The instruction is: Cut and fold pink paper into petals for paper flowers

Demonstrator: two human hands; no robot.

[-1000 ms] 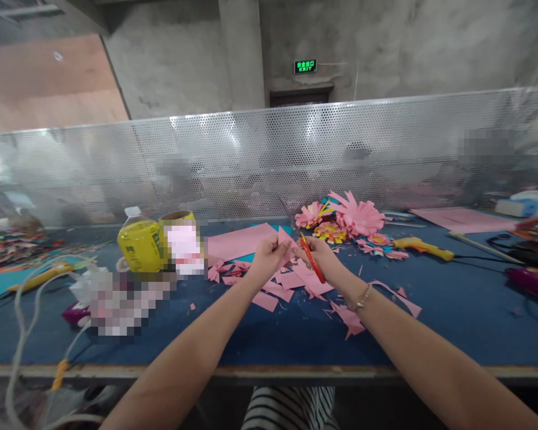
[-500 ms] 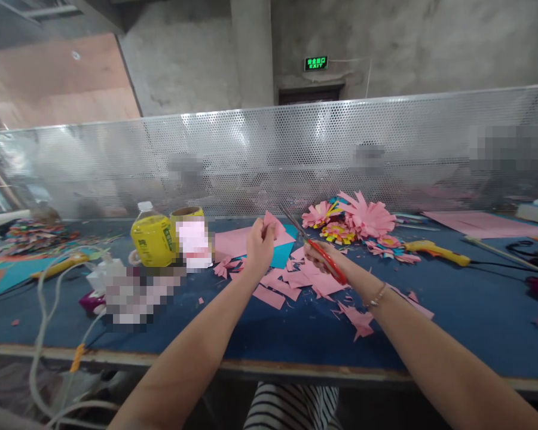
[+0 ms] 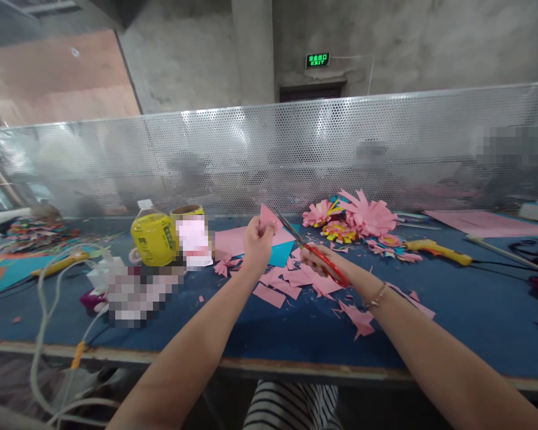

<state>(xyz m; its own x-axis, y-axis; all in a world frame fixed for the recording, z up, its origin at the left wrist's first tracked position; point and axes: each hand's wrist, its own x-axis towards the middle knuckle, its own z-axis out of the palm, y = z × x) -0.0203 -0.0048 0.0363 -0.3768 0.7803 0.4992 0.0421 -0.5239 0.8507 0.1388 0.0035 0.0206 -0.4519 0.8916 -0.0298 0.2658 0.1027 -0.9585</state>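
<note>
Between its fingers my left hand [image 3: 257,239] pinches a small folded piece of pink paper [image 3: 269,216], its pointed corner up. My right hand [image 3: 316,260] is closed around the red handles of a pair of scissors [image 3: 326,266]. The blades point up and left and lie beside the paper's right edge; whether they touch it I cannot tell. Below the hands are pink paper scraps [image 3: 291,280], a larger pink sheet [image 3: 233,240] and a blue sheet [image 3: 281,255].
Pink paper flowers [image 3: 367,216] sit at the back right, beside a yellow glue gun [image 3: 439,251]. On the left are a yellow-labelled bottle [image 3: 152,239], a tape roll [image 3: 187,211], white cables [image 3: 42,322] and another glue gun [image 3: 63,264]. A perforated metal screen [image 3: 269,155] runs behind.
The pink paper in my left hand has turned a little and shifted left. The scissors' tips have come down and closer to its edge.
</note>
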